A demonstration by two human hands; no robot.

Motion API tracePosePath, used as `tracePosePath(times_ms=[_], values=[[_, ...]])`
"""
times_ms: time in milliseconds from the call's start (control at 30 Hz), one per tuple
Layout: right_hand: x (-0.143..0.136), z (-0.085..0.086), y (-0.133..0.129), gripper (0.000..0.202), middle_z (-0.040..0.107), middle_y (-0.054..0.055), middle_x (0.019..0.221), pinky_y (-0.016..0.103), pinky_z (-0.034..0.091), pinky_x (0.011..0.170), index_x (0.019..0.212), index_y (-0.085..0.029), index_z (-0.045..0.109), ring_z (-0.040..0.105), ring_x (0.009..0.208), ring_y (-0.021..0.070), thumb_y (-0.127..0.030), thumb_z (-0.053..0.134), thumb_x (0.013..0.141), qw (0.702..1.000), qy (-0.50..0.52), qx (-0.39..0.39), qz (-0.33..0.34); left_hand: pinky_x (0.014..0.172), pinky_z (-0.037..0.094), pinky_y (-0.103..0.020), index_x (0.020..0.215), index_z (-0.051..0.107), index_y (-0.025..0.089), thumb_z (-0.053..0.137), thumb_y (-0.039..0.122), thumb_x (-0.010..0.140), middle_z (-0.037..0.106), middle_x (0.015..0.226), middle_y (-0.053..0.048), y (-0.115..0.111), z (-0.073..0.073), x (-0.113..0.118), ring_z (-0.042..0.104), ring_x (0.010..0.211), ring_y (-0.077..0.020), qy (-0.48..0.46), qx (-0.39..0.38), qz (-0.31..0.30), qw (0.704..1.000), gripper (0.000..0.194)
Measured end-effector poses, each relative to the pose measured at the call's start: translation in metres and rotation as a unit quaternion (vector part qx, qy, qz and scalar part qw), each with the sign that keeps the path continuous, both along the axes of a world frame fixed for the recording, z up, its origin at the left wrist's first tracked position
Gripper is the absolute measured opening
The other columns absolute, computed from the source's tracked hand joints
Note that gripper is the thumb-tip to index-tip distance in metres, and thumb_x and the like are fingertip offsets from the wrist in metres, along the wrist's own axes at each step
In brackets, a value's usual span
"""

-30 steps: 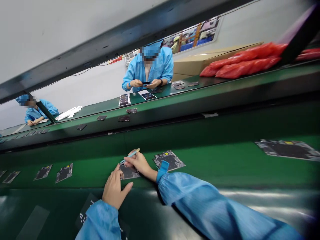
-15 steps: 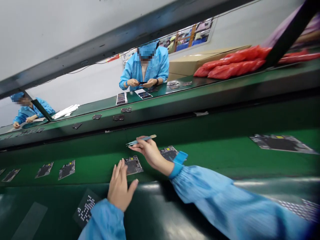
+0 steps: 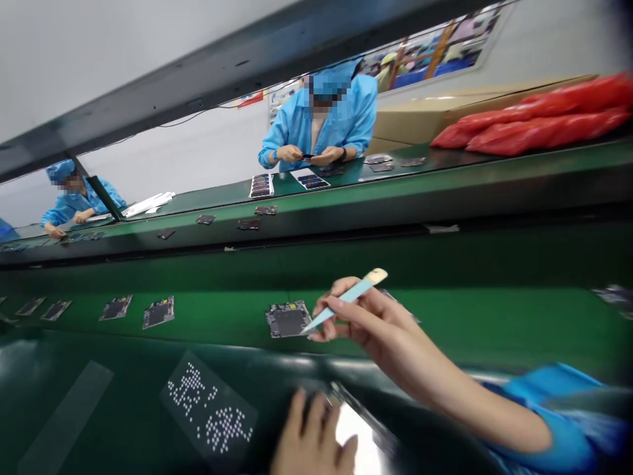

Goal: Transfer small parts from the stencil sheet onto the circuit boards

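Note:
In the head view my right hand (image 3: 356, 310) is closed around light-blue tweezers (image 3: 349, 293), whose thin tip points down and left. The tip is at the lower right corner of a dark circuit board (image 3: 287, 322) lying on the green belt (image 3: 222, 316); I cannot tell whether it touches. My left hand (image 3: 311, 439) is low in the picture, blurred, its fingers spread. It lies beside or partly over a flat piece with a bright white glare (image 3: 359, 435), whose kind I cannot make out. Part of another board (image 3: 405, 309) shows behind my right hand.
More boards (image 3: 159, 312) lie leftward along the belt. A clear sheet with white dots (image 3: 212, 409) and a plain clear strip (image 3: 66, 422) lie on the near surface. Across the line are two co-workers, red plastic bags (image 3: 539, 119) and a cardboard box (image 3: 410, 119).
My left hand has left the board on the belt and moved down toward me, beside the glaring flat piece. My right hand turned, bringing the tweezers' tip down by the board. The view shifted.

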State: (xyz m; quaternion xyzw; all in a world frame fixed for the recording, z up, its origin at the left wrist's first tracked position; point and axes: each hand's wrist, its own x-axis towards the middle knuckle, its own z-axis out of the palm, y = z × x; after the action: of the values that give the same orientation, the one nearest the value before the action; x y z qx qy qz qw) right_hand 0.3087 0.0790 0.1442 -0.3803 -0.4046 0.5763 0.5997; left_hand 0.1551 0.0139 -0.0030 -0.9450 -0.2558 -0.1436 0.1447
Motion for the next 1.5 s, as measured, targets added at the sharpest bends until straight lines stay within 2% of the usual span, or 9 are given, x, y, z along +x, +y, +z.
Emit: tracePosePath(times_ms=[67,233,333,433,533,667,967,1300,1500], values=[[-0.001,-0.005,-0.001,0.034,0.063,-0.002,0.061,0.03,0.057,0.051,0.071,-0.022,0.056,0.06,0.049,0.0139,-0.042,0.08,0.06,1.0,-0.007,0.002,0.013,0.099,0.043,-0.05,0.123,0.055,0.018,0.051,0.033,0.085,0.051,0.135,-0.008,0.025,0.026,-0.024,0.046,0.124,-0.0306,0.022,-0.078,0.077,0.994,0.042],[-0.013,-0.018,0.001,0.036,0.062,-0.003,0.059,0.028,0.055,0.052,0.073,-0.021,0.055,0.06,0.048,0.0131,-0.044,0.08,0.06,0.999,-0.01,-0.005,0.042,0.11,0.026,-0.05,0.131,0.046,0.027,0.045,0.004,0.079,0.041,0.143,0.0,0.051,0.059,-0.075,0.03,0.135,-0.0246,0.023,-0.206,0.076,0.975,0.057],[-0.024,-0.027,0.002,0.039,0.064,-0.002,0.066,0.029,0.057,0.055,0.073,-0.021,0.053,0.061,0.05,0.0129,-0.047,0.079,0.061,0.999,-0.002,-0.028,0.041,0.11,0.029,-0.046,0.139,0.033,0.03,0.038,0.005,0.087,0.033,0.147,0.0,0.04,0.054,-0.101,0.025,0.136,-0.0218,-0.059,-0.181,0.163,0.968,0.059],[-0.037,-0.039,-0.001,0.039,0.064,-0.001,0.069,0.029,0.056,0.059,0.072,-0.021,0.051,0.063,0.055,0.0134,-0.049,0.077,0.063,0.996,-0.004,-0.051,0.07,0.1,0.044,-0.043,0.146,0.01,0.028,0.041,0.026,0.093,0.031,0.148,-0.006,0.014,0.033,-0.126,0.034,0.131,-0.0257,-0.156,-0.157,0.323,0.92,0.061],[-0.054,-0.056,-0.006,0.041,0.062,-0.003,0.066,0.026,0.054,0.057,0.074,-0.021,0.049,0.062,0.054,0.0123,-0.049,0.076,0.063,0.992,0.003,-0.07,0.109,0.091,0.052,-0.039,0.147,0.007,0.03,0.047,0.032,0.091,0.04,0.143,-0.006,-0.013,0.01,-0.142,0.043,0.125,-0.027,-0.156,-0.187,0.331,0.911,0.068],[-0.081,-0.082,-0.015,0.041,0.059,-0.004,0.069,0.025,0.052,0.056,0.076,-0.022,0.045,0.061,0.054,0.0112,-0.046,0.076,0.066,0.984,-0.003,-0.073,0.162,0.091,0.052,-0.035,0.146,0.015,0.033,0.05,0.031,0.089,0.046,0.139,-0.002,-0.03,-0.002,-0.142,0.048,0.121,-0.0252,-0.196,-0.204,0.335,0.899,0.067],[-0.108,-0.118,-0.024,0.021,0.057,0.003,0.082,0.03,0.05,0.063,0.081,-0.023,0.051,0.059,0.071,0.0174,-0.042,0.059,0.083,0.974,-0.15,0.073,0.151,0.084,0.057,-0.029,0.138,0.035,0.033,0.046,0.035,0.093,0.066,0.117,0.003,-0.02,-0.006,-0.122,0.06,0.109,-0.021,-0.273,-0.162,0.33,0.889,0.047],[-0.102,-0.122,-0.028,0.009,0.056,0.003,0.082,0.031,0.049,0.065,0.083,-0.025,0.049,0.057,0.074,0.0185,-0.03,0.053,0.088,0.964,-0.177,0.124,0.153,0.082,0.056,-0.024,0.143,0.02,0.035,0.052,0.032,0.091,0.072,0.1,0.009,-0.024,0.004,-0.116,0.066,0.097,-0.0151,-0.356,-0.255,0.348,0.829,0.062],[-0.101,-0.121,-0.03,0.006,0.058,0.004,0.082,0.031,0.049,0.065,0.084,-0.025,0.047,0.058,0.073,0.0189,-0.025,0.052,0.089,0.956,-0.191,0.145,0.17,0.081,0.056,-0.023,0.145,0.016,0.032,0.042,0.036,0.095,0.074,0.096,0.006,-0.025,0.008,-0.111,0.068,0.093,-0.0142,-0.363,-0.196,0.342,0.844,0.056]])
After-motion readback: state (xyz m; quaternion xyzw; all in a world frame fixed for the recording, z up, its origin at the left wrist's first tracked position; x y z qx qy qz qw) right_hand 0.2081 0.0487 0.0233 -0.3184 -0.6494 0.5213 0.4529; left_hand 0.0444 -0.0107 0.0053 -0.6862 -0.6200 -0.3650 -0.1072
